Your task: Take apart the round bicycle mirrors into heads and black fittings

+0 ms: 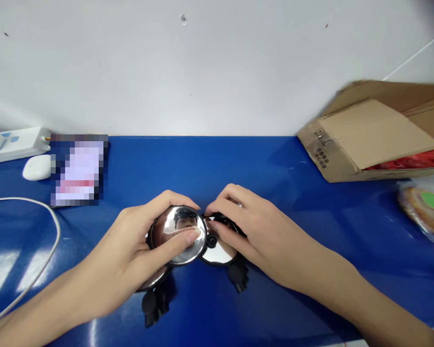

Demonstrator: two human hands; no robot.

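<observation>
A round convex mirror in a black plastic rim (177,234) is held at the middle of the glossy blue tabletop (275,164), near the front edge, its reflecting face turned up and toward the camera. It is gripped by the left hand (130,255), fingers curled behind the far rim and the thumb laid across the glass, apparently so that the disc is kept steady. Being round, the disc has no long axis; a black mounting stem (154,303) is seen below it, pointing toward the viewer. A second round mirror with a black rim (219,248) lies just beside the first, partly overlapped by it, with its own black stem (238,277) also directed toward the near edge. The right hand (253,231) is closed over the far rim of this second mirror, fingertips pinched at the spot where the two rims meet, seemingly to work at that point. Well apart are recorded: an open brown cardboard box (372,130) at far right, a white cable (39,250) and a white oval mouse (36,167) at left.
</observation>
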